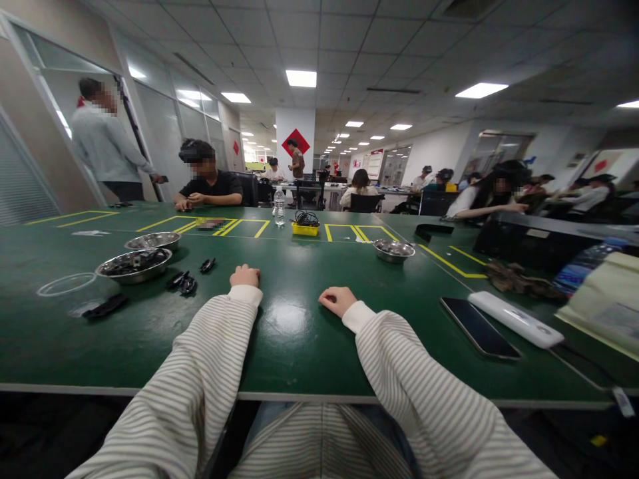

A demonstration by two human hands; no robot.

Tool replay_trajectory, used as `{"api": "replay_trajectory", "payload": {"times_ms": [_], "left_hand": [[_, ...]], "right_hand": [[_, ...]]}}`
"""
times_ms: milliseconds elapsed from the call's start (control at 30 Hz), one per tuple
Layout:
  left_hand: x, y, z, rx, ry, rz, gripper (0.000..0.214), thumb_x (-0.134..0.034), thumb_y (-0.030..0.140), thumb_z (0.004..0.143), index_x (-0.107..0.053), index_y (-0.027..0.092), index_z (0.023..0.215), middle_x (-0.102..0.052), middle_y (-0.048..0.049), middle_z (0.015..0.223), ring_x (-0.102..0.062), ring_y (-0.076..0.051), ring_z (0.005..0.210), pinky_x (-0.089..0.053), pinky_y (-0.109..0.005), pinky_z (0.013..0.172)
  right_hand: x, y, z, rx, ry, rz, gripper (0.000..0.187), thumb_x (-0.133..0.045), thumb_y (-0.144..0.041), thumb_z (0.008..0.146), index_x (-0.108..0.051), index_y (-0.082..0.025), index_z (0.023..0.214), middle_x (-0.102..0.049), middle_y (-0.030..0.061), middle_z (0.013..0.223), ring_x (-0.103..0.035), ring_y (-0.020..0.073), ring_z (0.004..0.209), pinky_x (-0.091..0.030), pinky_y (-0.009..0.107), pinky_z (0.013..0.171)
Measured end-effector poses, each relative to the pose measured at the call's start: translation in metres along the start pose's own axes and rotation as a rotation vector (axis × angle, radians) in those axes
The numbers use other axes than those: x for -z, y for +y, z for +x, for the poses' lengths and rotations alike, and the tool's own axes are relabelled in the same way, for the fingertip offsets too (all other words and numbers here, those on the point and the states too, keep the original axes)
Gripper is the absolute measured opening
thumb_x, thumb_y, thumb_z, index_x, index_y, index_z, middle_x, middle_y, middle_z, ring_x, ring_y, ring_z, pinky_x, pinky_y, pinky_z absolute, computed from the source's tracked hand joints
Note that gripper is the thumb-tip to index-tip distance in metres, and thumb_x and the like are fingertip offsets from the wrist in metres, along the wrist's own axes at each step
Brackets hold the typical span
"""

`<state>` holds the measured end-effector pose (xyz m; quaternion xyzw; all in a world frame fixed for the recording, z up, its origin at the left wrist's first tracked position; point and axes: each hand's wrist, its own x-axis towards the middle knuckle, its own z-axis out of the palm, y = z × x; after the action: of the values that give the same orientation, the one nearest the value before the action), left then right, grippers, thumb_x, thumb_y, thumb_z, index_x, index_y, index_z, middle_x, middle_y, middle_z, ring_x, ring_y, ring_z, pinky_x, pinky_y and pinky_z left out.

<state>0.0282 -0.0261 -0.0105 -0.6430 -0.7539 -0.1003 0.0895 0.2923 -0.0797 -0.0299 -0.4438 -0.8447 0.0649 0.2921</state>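
Observation:
Both my arms, in striped sleeves, rest on the green table point(294, 332). My left hand point(244, 275) lies curled into a loose fist on the tabletop, with nothing visible in it. My right hand point(337, 299) is also curled, knuckles up, touching only the table. Nearest my left hand are small black parts point(186, 282) and another black piece point(207, 265). A steel bowl point(134, 265) holding black parts stands further left, with a second steel bowl point(152, 241) behind it.
A black phone point(479, 327) and a white bar-shaped device point(516, 319) lie at right. A third steel bowl point(394, 250), a yellow tray point(305, 229) and a water bottle point(279, 206) stand farther back. People sit across the table; one stands at left.

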Motion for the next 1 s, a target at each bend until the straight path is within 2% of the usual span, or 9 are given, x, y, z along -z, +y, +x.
{"api": "replay_trajectory", "payload": {"times_ms": [100,233,300,433,633,833,1000], "left_hand": [[0.000,0.000,-0.001,-0.059,0.049,0.024,0.027,-0.036,0.030,0.074,-0.061,0.026,0.085,-0.051,-0.0076,0.096,-0.039,-0.023,0.093,-0.038,-0.030,0.067],[-0.003,-0.001,0.002,-0.196,0.062,0.025,0.024,-0.040,0.025,0.072,-0.063,0.023,0.074,-0.054,-0.0076,0.092,-0.038,-0.022,0.092,-0.035,-0.029,0.068],[-0.005,-0.002,0.004,-0.221,0.061,0.015,0.023,-0.041,0.023,0.071,-0.063,0.022,0.072,-0.055,-0.0079,0.090,-0.039,-0.022,0.091,-0.035,-0.030,0.067],[-0.006,-0.002,0.004,-0.231,0.070,-0.025,0.020,-0.043,0.021,0.070,-0.063,0.024,0.074,-0.057,-0.0067,0.089,-0.039,-0.022,0.091,-0.033,-0.031,0.069],[-0.005,0.000,0.002,-0.349,0.188,-0.074,0.021,-0.044,0.020,0.069,-0.061,0.022,0.081,-0.057,-0.0066,0.087,-0.039,-0.023,0.091,-0.035,-0.032,0.071],[-0.010,0.008,0.003,-0.416,0.214,-0.234,0.024,-0.041,0.019,0.070,-0.058,0.020,0.087,-0.054,-0.0053,0.088,-0.046,-0.016,0.083,-0.039,-0.026,0.073],[-0.009,0.029,-0.007,-0.506,0.186,-0.459,0.023,-0.041,0.017,0.070,-0.057,0.018,0.086,-0.053,-0.0032,0.085,-0.051,-0.011,0.073,-0.042,-0.023,0.072]], "right_hand": [[0.000,0.000,0.000,0.004,-0.009,-0.006,0.015,-0.050,-0.021,0.068,-0.063,-0.015,0.068,-0.059,0.0017,0.062,-0.048,0.0074,0.054,-0.036,0.018,0.055],[-0.001,0.001,0.000,0.006,-0.017,-0.009,0.015,-0.050,-0.022,0.069,-0.063,-0.016,0.069,-0.058,0.0013,0.062,-0.047,0.0074,0.054,-0.036,0.018,0.055],[-0.001,0.001,0.000,0.005,-0.019,-0.011,0.014,-0.050,-0.022,0.068,-0.063,-0.016,0.069,-0.058,0.0012,0.062,-0.047,0.0073,0.054,-0.036,0.018,0.055],[0.000,0.001,0.000,0.008,-0.028,-0.016,0.015,-0.050,-0.022,0.069,-0.064,-0.016,0.069,-0.057,0.0013,0.062,-0.047,0.0073,0.054,-0.036,0.018,0.056],[-0.002,0.003,0.001,0.020,-0.030,-0.020,0.015,-0.050,-0.022,0.069,-0.063,-0.016,0.069,-0.058,0.0016,0.064,-0.048,0.0074,0.055,-0.036,0.018,0.056],[-0.001,0.003,0.001,0.018,-0.030,-0.010,0.015,-0.050,-0.022,0.069,-0.063,-0.015,0.070,-0.058,0.0016,0.063,-0.048,0.0070,0.054,-0.036,0.018,0.055],[-0.001,0.002,0.001,-0.002,-0.014,-0.006,0.014,-0.051,-0.022,0.068,-0.064,-0.016,0.068,-0.059,0.0014,0.062,-0.048,0.0071,0.052,-0.036,0.018,0.054]]}}
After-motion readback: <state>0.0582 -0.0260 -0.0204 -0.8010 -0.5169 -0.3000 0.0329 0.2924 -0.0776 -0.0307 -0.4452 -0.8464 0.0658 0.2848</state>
